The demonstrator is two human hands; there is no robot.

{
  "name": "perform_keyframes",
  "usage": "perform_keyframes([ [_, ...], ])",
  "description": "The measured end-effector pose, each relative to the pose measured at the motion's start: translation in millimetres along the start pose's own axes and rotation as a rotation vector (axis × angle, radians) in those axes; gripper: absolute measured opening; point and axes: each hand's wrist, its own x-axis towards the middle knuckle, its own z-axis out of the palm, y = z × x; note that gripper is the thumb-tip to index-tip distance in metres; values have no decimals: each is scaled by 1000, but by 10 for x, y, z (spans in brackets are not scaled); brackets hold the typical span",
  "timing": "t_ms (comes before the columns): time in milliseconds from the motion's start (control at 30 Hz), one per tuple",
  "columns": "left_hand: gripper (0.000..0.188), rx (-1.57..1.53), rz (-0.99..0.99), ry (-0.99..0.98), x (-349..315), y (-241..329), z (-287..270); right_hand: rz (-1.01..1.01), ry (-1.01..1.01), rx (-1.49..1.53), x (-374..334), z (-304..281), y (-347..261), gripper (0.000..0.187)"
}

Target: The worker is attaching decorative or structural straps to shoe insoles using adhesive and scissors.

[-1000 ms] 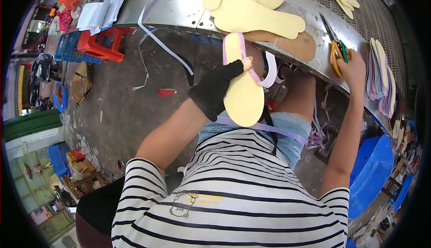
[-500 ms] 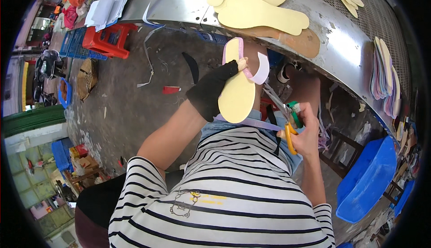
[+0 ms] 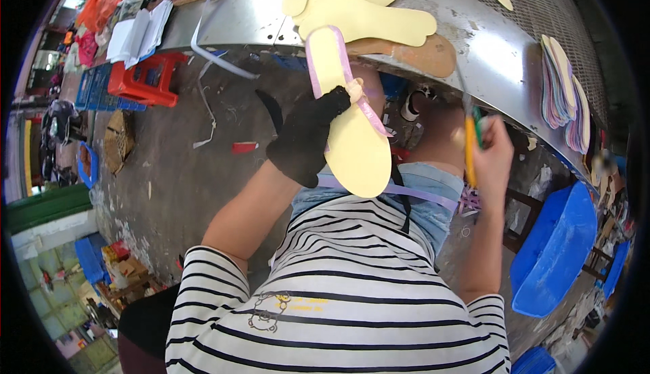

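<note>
My left hand (image 3: 305,134), in a black fingerless glove, is closed on a pale yellow insole (image 3: 362,161) held tilted over my lap. A pink-lilac edging strip (image 3: 313,66) runs round the insole's upper end and down its sides; one short end juts out at the right side. My bare right hand (image 3: 493,154) grips scissors (image 3: 469,144) with one yellow and one green handle, out to the right of the insole and apart from it. Motion smears the scissors, and their blades point up toward the table edge. A lilac ribbon (image 3: 426,196) lies across my lap.
Ahead, the metal table (image 3: 494,56) bears a pile of pale yellow insoles (image 3: 372,22), a brown sole-shaped piece (image 3: 433,56) and coloured insole stacks (image 3: 558,93). A blue tub (image 3: 555,252) stands at right. A red stool (image 3: 145,83) is at far left, with scraps on the floor.
The scissors in my right hand have moved up and right, away from the insole. The white flap standing off the insole's strip is gone; a short end shows there.
</note>
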Motion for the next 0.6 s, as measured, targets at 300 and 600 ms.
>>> perform_keyframes([
  [300,22,183,374,50,281,91,406,-311,-133,357,271,177,-916,10],
  [600,18,203,482,-10,389,179,487,-168,-356,650,369,299,-953,18],
])
